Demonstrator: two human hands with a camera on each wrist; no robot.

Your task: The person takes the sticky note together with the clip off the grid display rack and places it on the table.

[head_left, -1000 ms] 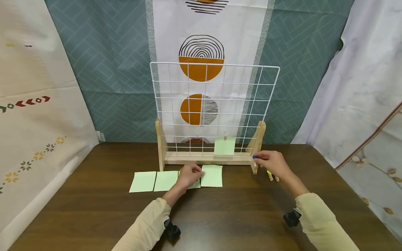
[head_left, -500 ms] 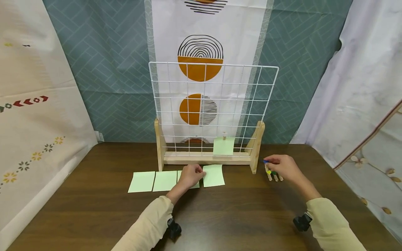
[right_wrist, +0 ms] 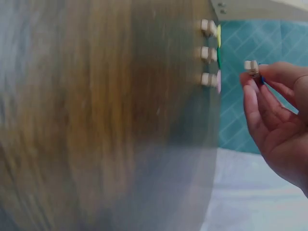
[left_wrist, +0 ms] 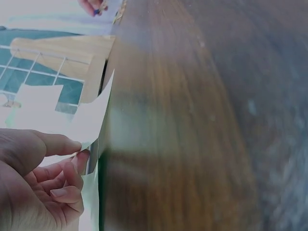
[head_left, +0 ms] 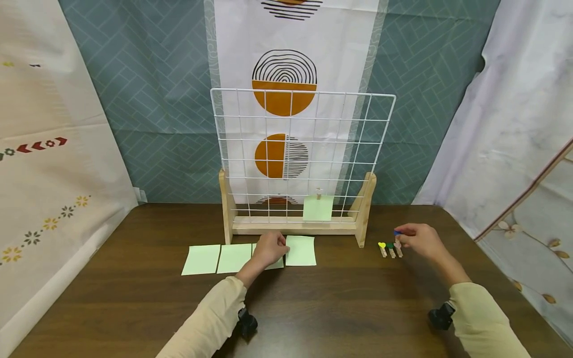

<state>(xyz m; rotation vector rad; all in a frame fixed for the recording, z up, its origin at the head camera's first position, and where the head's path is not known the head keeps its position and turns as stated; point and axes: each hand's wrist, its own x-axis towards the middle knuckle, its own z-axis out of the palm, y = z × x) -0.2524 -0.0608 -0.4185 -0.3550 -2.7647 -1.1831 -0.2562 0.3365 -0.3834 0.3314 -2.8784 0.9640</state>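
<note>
My left hand (head_left: 268,247) pinches the edge of a pale green paper note (head_left: 301,250) at the right end of a row. In the left wrist view this note (left_wrist: 91,120) curves up off the table between thumb and fingertips. Other notes (head_left: 235,258) lie flat to the left, one partly hidden under the hand. My right hand (head_left: 421,239) pinches a small wooden clothespin with a blue top (head_left: 397,232). In the right wrist view the clothespin (right_wrist: 251,67) sits between thumb and fingers, above the table. Yellow (head_left: 382,249), green (head_left: 391,249) and pink (head_left: 398,248) clothespins lie just beside that hand.
Behind the notes stands a white wire grid (head_left: 295,119) on a wooden base (head_left: 293,228). A clothespin (head_left: 319,195) holds one green note (head_left: 318,209) low on the grid's right side. Patterned cloths (head_left: 165,114) hang round the brown table (head_left: 313,308).
My right hand has moved right, away from the grid's foot, carrying the blue clothespin past the clothespins on the table. The note at my left hand shifted right, tilted slightly, then came back straight.
</note>
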